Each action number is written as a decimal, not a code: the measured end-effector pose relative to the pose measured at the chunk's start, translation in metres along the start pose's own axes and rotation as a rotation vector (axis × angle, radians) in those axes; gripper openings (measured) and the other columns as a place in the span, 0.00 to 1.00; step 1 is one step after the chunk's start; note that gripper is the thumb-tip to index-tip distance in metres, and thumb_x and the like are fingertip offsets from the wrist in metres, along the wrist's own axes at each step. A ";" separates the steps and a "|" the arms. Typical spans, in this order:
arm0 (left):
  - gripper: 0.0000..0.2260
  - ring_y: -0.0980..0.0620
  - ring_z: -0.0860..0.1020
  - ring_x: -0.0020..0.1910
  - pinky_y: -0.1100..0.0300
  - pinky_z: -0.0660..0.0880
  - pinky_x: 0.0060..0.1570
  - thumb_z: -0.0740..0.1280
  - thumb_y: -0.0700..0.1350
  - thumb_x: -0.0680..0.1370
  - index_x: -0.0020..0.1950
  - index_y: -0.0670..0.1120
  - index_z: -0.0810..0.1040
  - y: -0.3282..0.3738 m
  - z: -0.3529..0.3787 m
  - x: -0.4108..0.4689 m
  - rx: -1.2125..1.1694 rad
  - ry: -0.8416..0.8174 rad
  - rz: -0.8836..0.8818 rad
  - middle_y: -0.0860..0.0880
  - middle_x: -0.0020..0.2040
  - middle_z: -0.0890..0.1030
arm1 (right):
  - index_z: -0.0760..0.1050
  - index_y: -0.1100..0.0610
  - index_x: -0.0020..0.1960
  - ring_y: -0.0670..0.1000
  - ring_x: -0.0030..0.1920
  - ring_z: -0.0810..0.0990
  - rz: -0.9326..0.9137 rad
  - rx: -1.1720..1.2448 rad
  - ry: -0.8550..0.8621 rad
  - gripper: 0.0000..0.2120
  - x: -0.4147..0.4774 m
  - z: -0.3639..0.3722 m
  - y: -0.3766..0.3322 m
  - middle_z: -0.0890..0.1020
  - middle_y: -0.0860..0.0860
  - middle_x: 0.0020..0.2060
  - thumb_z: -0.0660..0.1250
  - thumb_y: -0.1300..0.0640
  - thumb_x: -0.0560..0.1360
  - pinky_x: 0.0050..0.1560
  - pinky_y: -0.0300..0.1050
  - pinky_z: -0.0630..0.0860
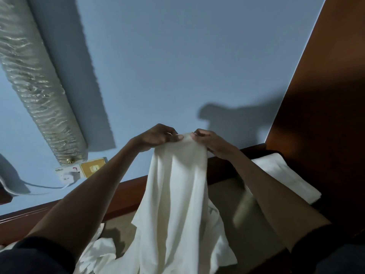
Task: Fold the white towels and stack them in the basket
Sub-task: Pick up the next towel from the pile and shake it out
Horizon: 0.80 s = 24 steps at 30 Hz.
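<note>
The left grip (158,137) and the right grip (209,142) are both pinching the top edge of a white towel (177,194), thumbs and curled fingers closing on the cloth, and the two are sitting close together with only a short bunched stretch of hem between them. Both bare forearms are reaching up and forward from dark sleeves at the bottom corners of the view. The towel is being held up in the air and is hanging down from the two pinch points in long loose folds, spreading wider toward its lower end, which is draping over the near middle of a beige surface (243,196). A crumpled white cloth (98,252) is lying at the near left edge of that surface, just beside the hanging towel. A folded towel (284,177) is lying flat toward the far right corner, close against a dark wooden panel (325,95); what it is resting on is too dark to tell. A wooden rail (126,191) is running along the far edge. Behind it a blue wall (177,56) is carrying a long ribbed light fitting (37,88), a wall socket (92,168) with a white cable (45,186) leading off to the left, and the shadow (235,117) of the raised arms.
</note>
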<state>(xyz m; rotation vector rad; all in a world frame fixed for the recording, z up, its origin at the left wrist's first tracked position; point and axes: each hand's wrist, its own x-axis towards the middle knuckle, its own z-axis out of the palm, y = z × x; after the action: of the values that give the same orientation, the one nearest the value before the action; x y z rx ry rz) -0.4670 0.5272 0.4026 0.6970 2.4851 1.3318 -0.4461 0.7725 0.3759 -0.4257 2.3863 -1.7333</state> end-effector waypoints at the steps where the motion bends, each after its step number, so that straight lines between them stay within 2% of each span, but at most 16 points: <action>1: 0.13 0.56 0.81 0.41 0.64 0.75 0.41 0.72 0.54 0.79 0.42 0.46 0.84 0.000 -0.002 0.001 -0.052 0.019 0.003 0.52 0.41 0.83 | 0.72 0.55 0.40 0.47 0.37 0.72 -0.031 -0.013 0.070 0.16 0.007 -0.005 -0.002 0.73 0.50 0.35 0.68 0.47 0.80 0.36 0.40 0.67; 3: 0.16 0.54 0.78 0.40 0.61 0.73 0.42 0.71 0.52 0.80 0.42 0.40 0.82 -0.003 -0.008 0.001 -0.120 0.061 0.019 0.51 0.39 0.80 | 0.68 0.57 0.37 0.46 0.35 0.68 -0.070 -0.035 0.226 0.18 0.021 -0.019 -0.002 0.68 0.50 0.33 0.70 0.50 0.79 0.36 0.43 0.63; 5: 0.22 0.51 0.73 0.38 0.58 0.70 0.41 0.71 0.53 0.81 0.42 0.34 0.76 -0.004 -0.017 0.000 -0.153 0.061 -0.001 0.47 0.38 0.73 | 0.64 0.54 0.33 0.45 0.33 0.65 -0.075 -0.048 0.393 0.20 0.031 -0.036 0.002 0.65 0.48 0.30 0.71 0.55 0.79 0.35 0.44 0.61; 7: 0.22 0.50 0.70 0.37 0.59 0.68 0.40 0.70 0.53 0.81 0.37 0.39 0.73 -0.001 -0.025 -0.001 -0.153 0.048 -0.031 0.46 0.37 0.69 | 0.64 0.53 0.32 0.46 0.32 0.65 -0.054 -0.122 0.520 0.21 0.038 -0.050 0.010 0.66 0.47 0.28 0.71 0.56 0.78 0.35 0.46 0.62; 8: 0.20 0.52 0.71 0.36 0.60 0.70 0.39 0.70 0.52 0.81 0.35 0.42 0.74 0.004 -0.027 0.000 -0.149 0.044 -0.035 0.48 0.35 0.71 | 0.65 0.53 0.32 0.46 0.32 0.66 -0.063 -0.168 0.532 0.20 0.041 -0.055 0.013 0.67 0.48 0.28 0.71 0.56 0.78 0.35 0.46 0.63; 10: 0.15 0.53 0.78 0.38 0.60 0.76 0.41 0.70 0.51 0.81 0.38 0.44 0.81 0.017 -0.029 0.003 -0.156 0.065 -0.026 0.49 0.38 0.79 | 0.72 0.54 0.38 0.48 0.37 0.72 -0.071 -0.223 0.401 0.12 0.048 -0.056 0.011 0.74 0.51 0.34 0.72 0.57 0.78 0.40 0.44 0.69; 11: 0.13 0.52 0.80 0.41 0.58 0.78 0.44 0.70 0.51 0.81 0.44 0.42 0.83 0.025 -0.028 0.006 -0.164 0.080 -0.016 0.47 0.42 0.82 | 0.76 0.52 0.46 0.48 0.42 0.76 -0.042 -0.208 0.244 0.06 0.050 -0.055 0.007 0.79 0.51 0.42 0.73 0.57 0.77 0.47 0.44 0.74; 13: 0.14 0.51 0.83 0.45 0.57 0.80 0.47 0.70 0.50 0.81 0.52 0.38 0.84 0.039 -0.027 0.011 -0.128 0.102 0.008 0.43 0.46 0.85 | 0.76 0.46 0.61 0.47 0.55 0.82 0.016 -0.198 -0.082 0.17 0.053 -0.049 -0.009 0.81 0.50 0.58 0.76 0.55 0.75 0.60 0.47 0.76; 14: 0.14 0.51 0.83 0.45 0.58 0.79 0.47 0.71 0.50 0.81 0.53 0.38 0.84 0.046 -0.026 0.014 -0.087 0.104 0.012 0.40 0.48 0.85 | 0.76 0.46 0.63 0.46 0.59 0.82 0.037 -0.209 -0.204 0.18 0.052 -0.045 -0.018 0.82 0.49 0.61 0.75 0.53 0.76 0.62 0.47 0.76; 16: 0.14 0.50 0.82 0.45 0.55 0.78 0.48 0.71 0.50 0.80 0.53 0.39 0.85 0.056 -0.024 0.020 -0.031 0.104 0.001 0.38 0.49 0.85 | 0.79 0.52 0.60 0.47 0.62 0.81 0.031 -0.229 -0.333 0.14 0.052 -0.041 -0.032 0.84 0.47 0.58 0.72 0.47 0.78 0.64 0.46 0.77; 18: 0.14 0.52 0.82 0.43 0.57 0.78 0.46 0.72 0.51 0.80 0.50 0.39 0.85 0.066 -0.022 0.021 -0.035 0.141 -0.018 0.42 0.45 0.84 | 0.81 0.56 0.56 0.50 0.60 0.82 0.010 -0.165 -0.363 0.15 0.053 -0.043 -0.037 0.84 0.49 0.53 0.68 0.44 0.80 0.64 0.48 0.77; 20: 0.13 0.53 0.81 0.41 0.60 0.77 0.43 0.73 0.52 0.79 0.46 0.42 0.85 0.072 -0.021 0.020 -0.055 0.199 -0.040 0.48 0.42 0.84 | 0.79 0.56 0.56 0.48 0.56 0.82 0.010 -0.057 -0.349 0.15 0.056 -0.051 -0.038 0.84 0.49 0.51 0.66 0.45 0.81 0.63 0.47 0.77; 24: 0.13 0.53 0.83 0.41 0.61 0.77 0.41 0.74 0.55 0.77 0.46 0.45 0.86 0.079 -0.016 0.014 -0.101 0.283 -0.083 0.49 0.44 0.85 | 0.75 0.56 0.48 0.48 0.48 0.79 -0.052 0.101 -0.180 0.11 0.067 -0.073 -0.041 0.80 0.50 0.44 0.67 0.48 0.81 0.50 0.44 0.75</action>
<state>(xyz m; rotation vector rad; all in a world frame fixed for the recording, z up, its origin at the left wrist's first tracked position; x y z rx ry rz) -0.4619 0.5604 0.4773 0.4022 2.6021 1.6092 -0.5250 0.8048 0.4398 -0.6066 2.1720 -1.7471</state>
